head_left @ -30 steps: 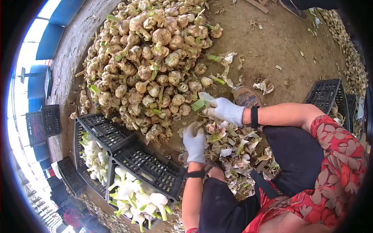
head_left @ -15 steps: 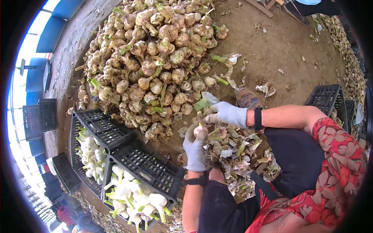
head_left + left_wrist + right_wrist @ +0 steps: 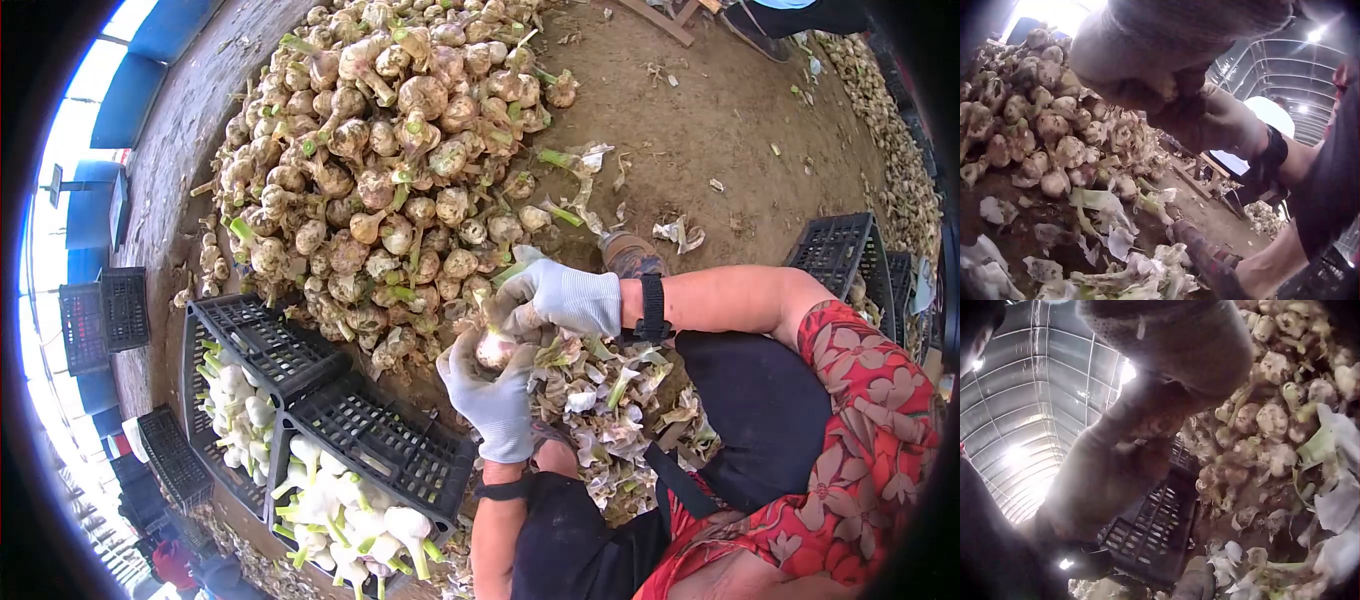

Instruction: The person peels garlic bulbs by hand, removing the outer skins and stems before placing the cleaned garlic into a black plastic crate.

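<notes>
While the pale-gloved left hand [image 3: 488, 398] curls round a rounded, white-and-purple garlic bulb [image 3: 493, 351] near the soil-stained garlic heap [image 3: 372, 190], and the pale-gloved right hand [image 3: 568, 298] pinches the bulb's upper side, it likely handles light and firm, with fragile papery skin, best gripped round its belly.

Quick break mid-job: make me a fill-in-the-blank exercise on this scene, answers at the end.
1. Of the left hand and right hand, ____ is bare.
2. The garlic bulb that the left hand grips is ____, not inside, the crates.
3. Cleaner white garlic lies in ____ crates near the left arm.
4. Under its flower pattern, the right sleeve is ____.

Missing words: neither; outside; two; red.
</notes>
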The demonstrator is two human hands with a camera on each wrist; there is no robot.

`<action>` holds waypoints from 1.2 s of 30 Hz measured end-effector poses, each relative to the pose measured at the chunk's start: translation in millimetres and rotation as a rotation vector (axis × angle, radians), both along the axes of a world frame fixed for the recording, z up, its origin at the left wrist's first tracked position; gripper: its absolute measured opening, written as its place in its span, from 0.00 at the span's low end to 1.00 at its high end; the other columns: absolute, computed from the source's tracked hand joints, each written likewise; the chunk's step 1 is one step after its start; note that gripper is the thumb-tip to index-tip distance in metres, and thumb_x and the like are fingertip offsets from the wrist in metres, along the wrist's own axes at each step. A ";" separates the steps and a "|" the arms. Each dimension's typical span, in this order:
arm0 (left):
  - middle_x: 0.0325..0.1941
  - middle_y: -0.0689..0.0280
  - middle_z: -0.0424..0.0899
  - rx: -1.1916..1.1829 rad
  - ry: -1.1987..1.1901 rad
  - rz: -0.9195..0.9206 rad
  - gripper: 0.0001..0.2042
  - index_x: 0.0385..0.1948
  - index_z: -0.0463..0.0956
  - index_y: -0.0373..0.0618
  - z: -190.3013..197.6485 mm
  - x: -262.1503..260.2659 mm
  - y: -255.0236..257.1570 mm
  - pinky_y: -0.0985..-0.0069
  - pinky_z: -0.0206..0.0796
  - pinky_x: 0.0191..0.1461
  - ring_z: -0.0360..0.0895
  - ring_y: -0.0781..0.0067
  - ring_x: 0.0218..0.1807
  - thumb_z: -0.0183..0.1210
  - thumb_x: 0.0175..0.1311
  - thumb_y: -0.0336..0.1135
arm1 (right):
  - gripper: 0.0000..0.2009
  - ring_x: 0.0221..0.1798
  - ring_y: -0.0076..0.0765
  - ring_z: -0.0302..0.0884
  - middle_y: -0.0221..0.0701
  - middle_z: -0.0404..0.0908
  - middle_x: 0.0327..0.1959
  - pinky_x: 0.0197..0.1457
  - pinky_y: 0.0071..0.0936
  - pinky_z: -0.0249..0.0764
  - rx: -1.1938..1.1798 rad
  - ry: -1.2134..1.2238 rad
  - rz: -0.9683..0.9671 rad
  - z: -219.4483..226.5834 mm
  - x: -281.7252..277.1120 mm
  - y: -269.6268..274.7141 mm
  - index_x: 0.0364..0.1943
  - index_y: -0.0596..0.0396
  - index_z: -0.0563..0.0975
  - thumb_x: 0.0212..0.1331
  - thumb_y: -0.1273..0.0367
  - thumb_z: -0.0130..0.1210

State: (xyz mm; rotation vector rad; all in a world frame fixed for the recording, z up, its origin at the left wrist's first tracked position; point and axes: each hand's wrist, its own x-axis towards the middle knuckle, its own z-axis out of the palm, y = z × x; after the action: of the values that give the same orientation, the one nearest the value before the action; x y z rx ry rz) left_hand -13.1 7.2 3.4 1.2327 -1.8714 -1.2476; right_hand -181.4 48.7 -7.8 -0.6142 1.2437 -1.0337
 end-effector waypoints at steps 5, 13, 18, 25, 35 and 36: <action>0.44 0.62 0.71 -0.154 -0.064 -0.036 0.24 0.43 0.76 0.35 1.4 -1.4 -2.7 0.75 0.67 0.54 0.73 0.70 0.47 0.73 0.39 0.25 | 0.11 0.35 0.19 0.76 0.25 0.83 0.31 0.37 0.20 0.70 -0.151 0.459 0.041 0.1 1.6 -4.1 0.35 0.58 0.80 0.56 0.65 0.63; 0.46 0.64 0.72 0.245 0.149 -0.012 0.26 0.47 0.75 0.31 0.2 2.7 -4.9 0.77 0.66 0.56 0.73 0.73 0.49 0.69 0.39 0.21 | 0.12 0.28 0.23 0.78 0.29 0.83 0.25 0.35 0.24 0.74 -0.149 0.100 0.005 -14.5 -4.0 -0.3 0.38 0.56 0.82 0.51 0.65 0.63; 0.45 0.66 0.73 0.660 0.308 0.055 0.27 0.47 0.75 0.31 -1.3 8.9 -9.6 0.77 0.67 0.56 0.74 0.74 0.48 0.69 0.39 0.21 | 0.12 0.31 0.35 0.82 0.38 0.84 0.27 0.38 0.29 0.76 -0.404 0.609 0.051 3.9 -7.5 -1.9 0.37 0.55 0.82 0.49 0.67 0.58; 0.41 0.59 0.73 -0.409 -0.190 -0.123 0.26 0.40 0.78 0.44 3.3 2.6 -6.3 0.68 0.69 0.46 0.75 0.58 0.41 0.77 0.31 0.31 | 0.12 0.35 0.44 0.82 0.44 0.82 0.30 0.38 0.33 0.74 -0.146 0.461 0.062 -12.6 5.5 -2.0 0.36 0.58 0.79 0.49 0.67 0.56; 0.43 0.63 0.79 0.850 0.224 -0.039 0.29 0.52 0.72 0.31 17.2 9.1 -20.1 0.83 0.70 0.36 0.77 0.77 0.38 0.72 0.46 0.32 | 0.08 0.32 0.54 0.79 0.48 0.77 0.25 0.35 0.40 0.72 -0.474 0.849 -0.027 -11.4 12.9 10.3 0.32 0.60 0.75 0.51 0.70 0.56; 0.43 0.63 0.79 0.994 0.429 -0.055 0.31 0.54 0.70 0.31 11.6 15.1 -22.2 0.84 0.70 0.35 0.77 0.77 0.38 0.72 0.48 0.35 | 0.07 0.32 0.55 0.78 0.47 0.77 0.24 0.34 0.41 0.72 -0.515 0.811 -0.025 -9.9 13.0 11.8 0.32 0.60 0.75 0.52 0.70 0.55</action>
State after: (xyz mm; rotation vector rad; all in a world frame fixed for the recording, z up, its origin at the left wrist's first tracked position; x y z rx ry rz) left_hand 2.0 -15.0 15.0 1.1903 -0.9527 -2.3821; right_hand -168.4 60.5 -17.7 -1.5236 1.6788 -1.1775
